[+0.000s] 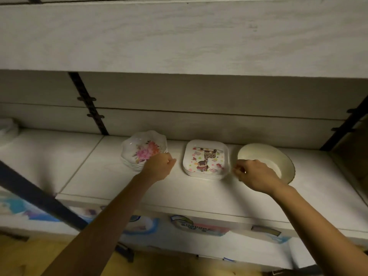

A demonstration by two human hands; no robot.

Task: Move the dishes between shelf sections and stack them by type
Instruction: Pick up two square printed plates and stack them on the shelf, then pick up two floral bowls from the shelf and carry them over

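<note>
So the shelf [199, 193] has three lots lined up along its back edge, already sorted by type as far as I can tell. Toward the left end there's a stack of scalloped floral dishes [142, 149], then a stack of square cartoon plates [206, 158] in the middle, then a cream bowl [278, 157] toward the right end. Nesting like with like keeps each pile steady and low enough to clear the upper board [179, 36].

The left hand [159, 166] sits at the front right edge of the floral stack with its fingers curled. Can't tell if it's actually got the rim or is just next to it. The right hand [254, 174] is curled too. It's in the gap between the square stack and the bowl and covers the bowl's near-left rim, so I can't tell if it's holding anything either.

The bowl looks empty, just plain cream inside. Nothing is sitting on the top floral dish or the top square plate. My guess is the sorting is nearly done.
</note>
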